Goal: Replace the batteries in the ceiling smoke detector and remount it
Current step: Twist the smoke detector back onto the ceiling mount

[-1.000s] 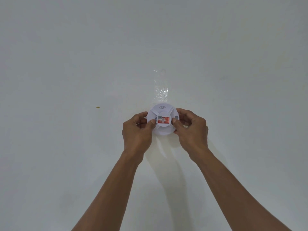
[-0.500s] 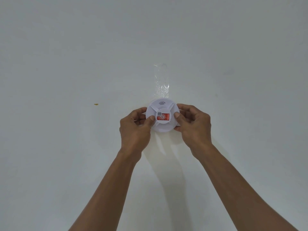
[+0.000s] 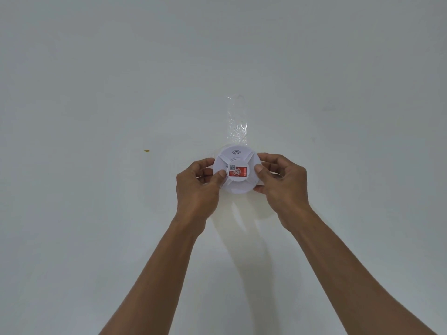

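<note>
A round white smoke detector (image 3: pixel 238 159) sits against the white ceiling (image 3: pixel 96 93), with a red label and a small code sticker on its centre disc and a wave symbol near its far edge. My left hand (image 3: pixel 197 189) grips its left rim, thumb pressed beside the centre disc. My right hand (image 3: pixel 281 184) grips the right rim, thumb on the face and fingers curled round the edge. Whatever lies behind the detector is hidden.
A strip of clear tape (image 3: pixel 237 122) is stuck to the ceiling just beyond the detector. A small yellow speck (image 3: pixel 146 151) marks the ceiling to the left. Shadows of my arms fall below the detector.
Both hands stay on the detector, which has turned a little clockwise between them. The right thumb has shifted further to the right on the face.
</note>
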